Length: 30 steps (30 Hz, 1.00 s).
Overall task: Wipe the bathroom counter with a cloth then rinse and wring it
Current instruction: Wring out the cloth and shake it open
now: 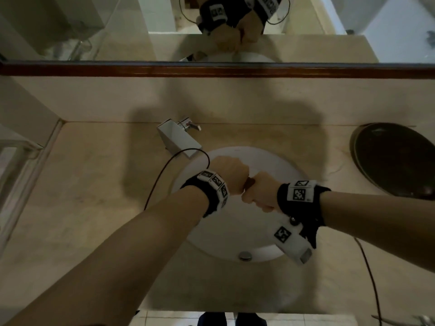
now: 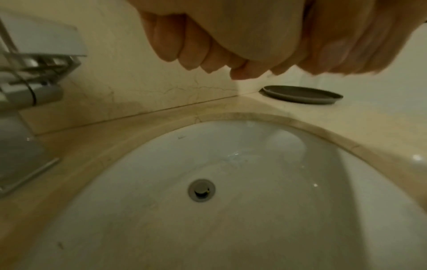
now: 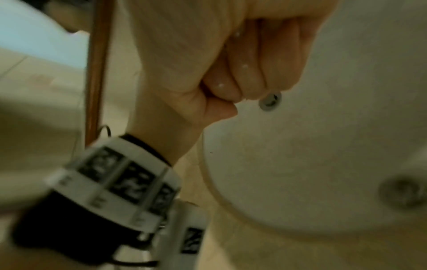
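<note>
Right over the white basin (image 1: 263, 243), both fists meet knuckle to knuckle. The left hand (image 1: 229, 176) is curled tight, and the right hand (image 1: 260, 191) is curled just as tight beside it, the two touching above the bowl's middle. Between them a small brown sliver shows — the cloth (image 1: 250, 183), nearly swallowed by the two grips, each hand clenched round one end of it. From the left wrist view the folded fingers (image 2: 196, 47) hang above the basin, the cloth itself hidden inside them. From the right wrist view the left fist's fingers (image 3: 261, 60) carry bright drops of water.

Down in the basin sits the drain (image 2: 201, 190), and a little wet gleams on the bowl's far slope. The chrome tap (image 1: 179, 138) stands on the beige worktop (image 1: 94, 208) at the basin's back left edge, its spout reaching toward the bowl. Well to the right of the basin, against the back wall, a dark round tray (image 1: 395, 161) lies flat on the worktop. Behind the basin — above a wooden ledge (image 1: 211, 70) — a mirror (image 1: 117, 27) repeats the two clenched hands. Both wrists wear black bands with white marker blocks, a thin cable looping from the left one.
</note>
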### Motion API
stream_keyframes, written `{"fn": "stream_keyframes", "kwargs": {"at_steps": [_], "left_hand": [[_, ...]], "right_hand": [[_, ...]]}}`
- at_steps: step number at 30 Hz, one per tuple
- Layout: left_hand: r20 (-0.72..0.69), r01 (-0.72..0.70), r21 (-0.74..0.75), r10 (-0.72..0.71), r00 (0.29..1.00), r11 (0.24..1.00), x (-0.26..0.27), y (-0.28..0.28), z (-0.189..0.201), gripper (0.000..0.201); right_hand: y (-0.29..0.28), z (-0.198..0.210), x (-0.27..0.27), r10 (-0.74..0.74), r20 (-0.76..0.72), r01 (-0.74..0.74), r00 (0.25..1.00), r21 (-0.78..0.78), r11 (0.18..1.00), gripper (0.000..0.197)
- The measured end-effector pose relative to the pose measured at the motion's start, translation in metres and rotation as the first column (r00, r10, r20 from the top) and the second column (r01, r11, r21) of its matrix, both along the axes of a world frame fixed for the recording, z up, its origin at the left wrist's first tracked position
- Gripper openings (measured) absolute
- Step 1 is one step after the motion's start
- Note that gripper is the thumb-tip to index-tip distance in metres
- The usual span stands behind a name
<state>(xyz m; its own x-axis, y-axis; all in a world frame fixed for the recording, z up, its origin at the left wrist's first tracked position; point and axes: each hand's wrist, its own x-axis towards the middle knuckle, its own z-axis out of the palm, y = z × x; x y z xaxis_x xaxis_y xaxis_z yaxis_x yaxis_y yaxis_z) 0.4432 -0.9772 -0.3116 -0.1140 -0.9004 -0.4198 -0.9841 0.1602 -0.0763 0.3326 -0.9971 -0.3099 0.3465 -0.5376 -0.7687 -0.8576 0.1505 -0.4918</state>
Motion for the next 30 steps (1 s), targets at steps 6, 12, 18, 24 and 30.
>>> {"fn": "stream_keyframes", "kwargs": {"at_steps": [6, 12, 18, 24, 30], "left_hand": [[0.069, 0.209, -0.012, -0.208, 0.976, 0.978, 0.005, -0.007, 0.008, 0.03], [0.086, 0.323, -0.001, -0.322, 0.943, 0.946, 0.008, -0.007, 0.016, 0.026], [0.06, 0.364, -0.017, -0.363, 0.93, 0.931, 0.013, -0.008, 0.017, 0.026], [0.07, 0.348, 0.011, -0.348, 0.935, 0.937, 0.01, -0.003, 0.012, 0.025], [0.062, 0.263, 0.016, -0.264, 0.963, 0.965, 0.009, 0.001, 0.014, 0.033]], "right_hand": [[0.005, 0.006, -0.004, -0.289, 0.141, 0.216, 0.947, 0.387, 0.897, 0.059], [0.014, 0.006, -0.01, -0.529, 0.123, 0.363, 0.839, 0.597, 0.715, 0.051], [0.022, 0.009, -0.008, -0.648, 0.126, 0.418, 0.751, 0.67, 0.614, 0.053], [0.028, 0.003, -0.01, -0.641, 0.149, 0.39, 0.753, 0.684, 0.617, 0.057], [0.019, -0.002, -0.008, -0.388, 0.181, 0.289, 0.904, 0.411, 0.865, 0.042]]}}
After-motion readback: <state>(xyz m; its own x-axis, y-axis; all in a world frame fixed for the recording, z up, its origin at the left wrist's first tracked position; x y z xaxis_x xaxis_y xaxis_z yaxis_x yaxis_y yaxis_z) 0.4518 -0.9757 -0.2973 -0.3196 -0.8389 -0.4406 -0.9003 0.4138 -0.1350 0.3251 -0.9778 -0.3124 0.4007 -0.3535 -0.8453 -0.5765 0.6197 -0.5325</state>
